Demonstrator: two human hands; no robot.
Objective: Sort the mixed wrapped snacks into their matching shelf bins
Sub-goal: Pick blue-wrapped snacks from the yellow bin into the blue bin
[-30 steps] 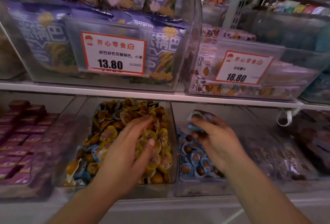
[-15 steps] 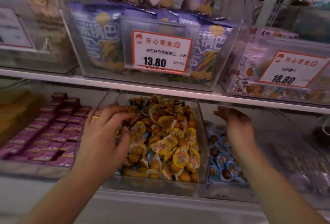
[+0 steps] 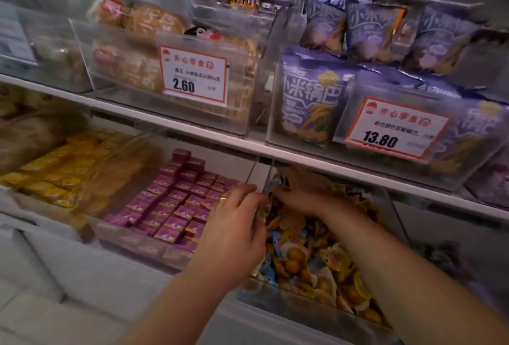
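A clear bin (image 3: 289, 306) on the lower shelf holds several yellow wrapped snacks (image 3: 330, 259), with a few blue wrapped ones (image 3: 271, 237) mixed in near its left side. My right hand (image 3: 305, 193) reaches into the bin's back left corner. Its fingertips pinch a small shiny pale-blue wrapped snack (image 3: 278, 179). My left hand (image 3: 234, 229), with a ring on one finger, lies against the bin's left wall, fingers loosely bent toward the right hand. I see nothing held in it.
Left of that bin stands a bin of purple boxes (image 3: 176, 201), then one of yellow packets (image 3: 55, 171). The shelf above (image 3: 192, 130) carries bins of bread-like packs with a 2.60 tag (image 3: 194, 74) and purple bags (image 3: 311, 97) with a 13.80 tag (image 3: 396, 127).
The view has swung left. My right hand left the blue-snack bin and crossed into the yellow-snack bin's back corner. My left hand shifted to that bin's left wall.
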